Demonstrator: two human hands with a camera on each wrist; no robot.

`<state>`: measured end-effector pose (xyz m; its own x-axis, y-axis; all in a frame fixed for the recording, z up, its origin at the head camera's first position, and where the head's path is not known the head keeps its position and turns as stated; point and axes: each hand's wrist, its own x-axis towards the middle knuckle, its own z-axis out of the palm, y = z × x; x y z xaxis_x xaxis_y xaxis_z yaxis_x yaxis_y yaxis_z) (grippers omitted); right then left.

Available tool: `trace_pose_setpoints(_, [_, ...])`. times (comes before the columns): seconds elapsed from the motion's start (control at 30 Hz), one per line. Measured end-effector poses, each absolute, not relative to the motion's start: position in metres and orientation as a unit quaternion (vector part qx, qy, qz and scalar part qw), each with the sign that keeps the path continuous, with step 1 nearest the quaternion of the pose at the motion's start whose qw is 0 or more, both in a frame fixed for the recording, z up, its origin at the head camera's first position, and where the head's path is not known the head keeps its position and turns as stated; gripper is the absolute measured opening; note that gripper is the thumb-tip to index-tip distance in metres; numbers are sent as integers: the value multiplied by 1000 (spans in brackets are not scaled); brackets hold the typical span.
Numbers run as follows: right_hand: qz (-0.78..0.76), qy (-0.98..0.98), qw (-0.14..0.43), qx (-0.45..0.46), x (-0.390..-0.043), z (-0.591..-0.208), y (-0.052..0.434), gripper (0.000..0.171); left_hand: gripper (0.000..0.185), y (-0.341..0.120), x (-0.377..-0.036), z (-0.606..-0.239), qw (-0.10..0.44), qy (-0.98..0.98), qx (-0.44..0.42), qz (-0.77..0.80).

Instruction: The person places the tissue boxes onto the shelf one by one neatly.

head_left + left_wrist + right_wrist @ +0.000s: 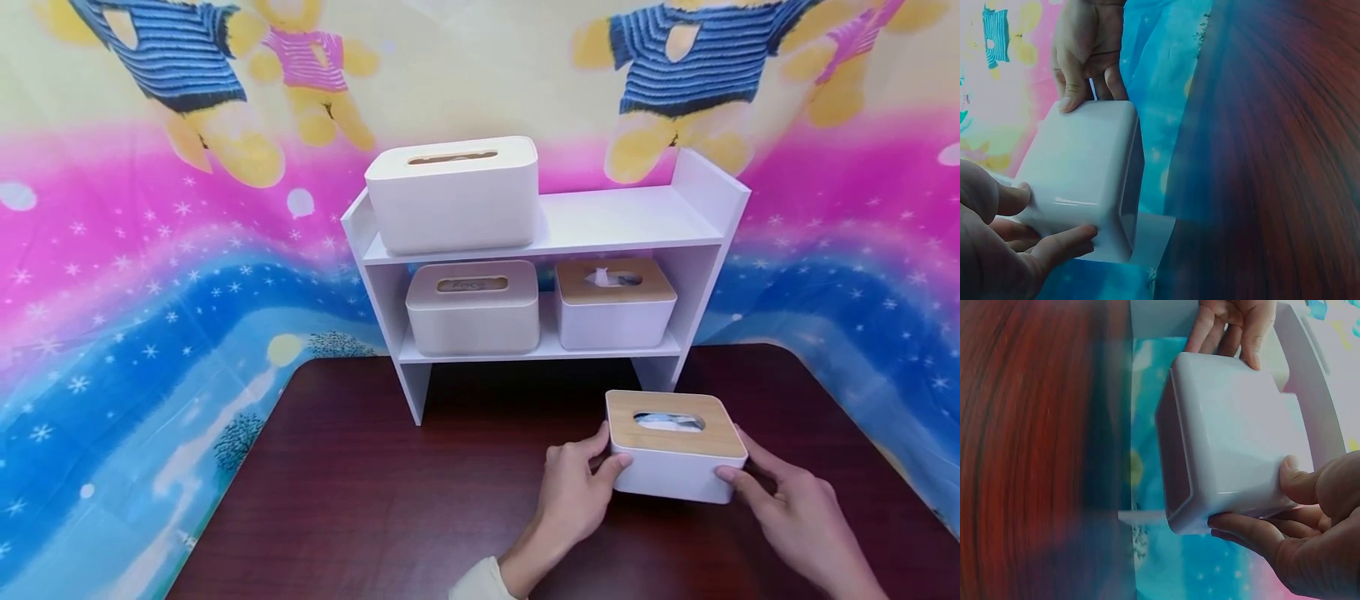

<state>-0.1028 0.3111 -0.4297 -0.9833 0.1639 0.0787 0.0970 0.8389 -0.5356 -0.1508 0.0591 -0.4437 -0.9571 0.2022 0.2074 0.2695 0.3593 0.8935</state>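
Note:
A white tissue box point(671, 475) with a light wooden lid is held between both hands at the front right of the table. Through the lid's oval slot, some tissue shows. My left hand point(573, 492) grips the box's left end, the thumb on its front face. At the other end, my right hand point(798, 508) holds it the same way. Both wrist views show the white tissue box point(1085, 156) from the side, its lower edge raised off the tabletop, with fingers of each hand at opposite ends.
A white two-tier shelf point(626, 218) stands at the back of the dark wooden table point(337, 500). On its top left sits a large white tissue box point(457, 204). Below are another white tissue box point(476, 325) and a wooden-lidded one point(615, 323). A patterned cloth point(187, 358) hangs behind.

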Motion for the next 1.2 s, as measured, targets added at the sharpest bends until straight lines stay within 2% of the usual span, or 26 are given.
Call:
trace_pose_setpoints(0.37, [297,-951,79,-40,-106,-427,284,71,50,27,-148,-439,46,-813,-145,-563])
trace_pose_setpoints(1.2, [352,-918,180,16,-113,-423,245,60,51,-17,-146,-432,52,-782,-110,-611])
